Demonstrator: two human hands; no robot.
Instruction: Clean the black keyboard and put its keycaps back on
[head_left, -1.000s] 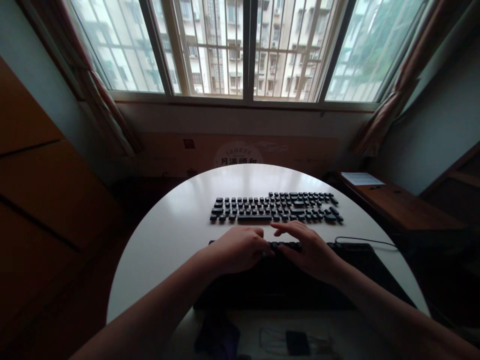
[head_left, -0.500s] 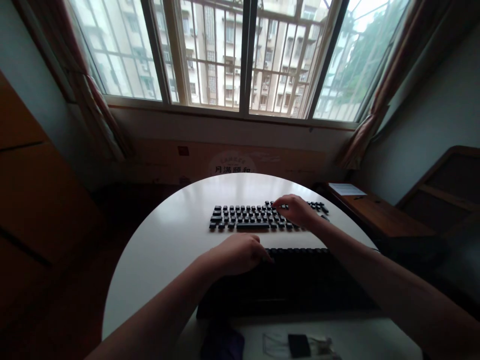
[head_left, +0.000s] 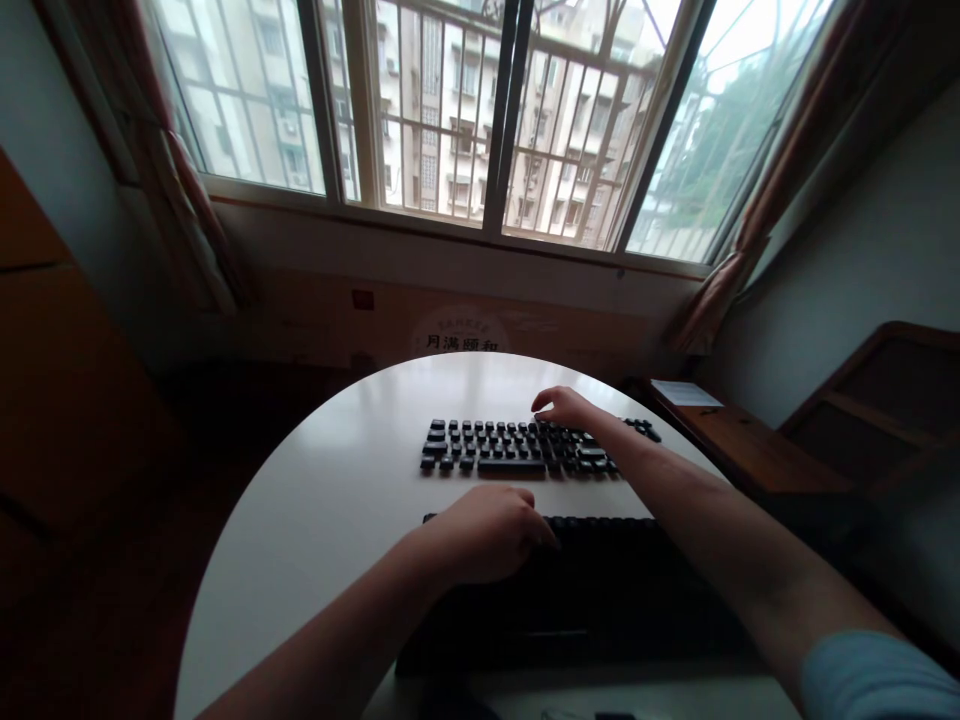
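Observation:
A black keyboard base [head_left: 600, 590] lies on the round white table [head_left: 337, 520] close to me. Beyond it, several loose black keycaps [head_left: 495, 445] are laid out in rows in keyboard order. My left hand [head_left: 491, 530] rests on the left end of the keyboard base with its fingers curled down on the top edge. My right hand [head_left: 562, 407] reaches over the far row of the keycaps, its fingers bent and pinching at a cap; whether a cap is in them I cannot make out.
A wide barred window [head_left: 480, 120] with curtains fills the wall ahead. A cardboard box [head_left: 457, 325] stands behind the table. A wooden side table [head_left: 735, 440] with a paper [head_left: 686, 393] on it is at the right. Dark wooden furniture [head_left: 75, 400] is on the left.
My right hand left the keyboard base and reached forward to the far row of the loose keycaps. My left hand stayed on the base. The view tilted down slightly.

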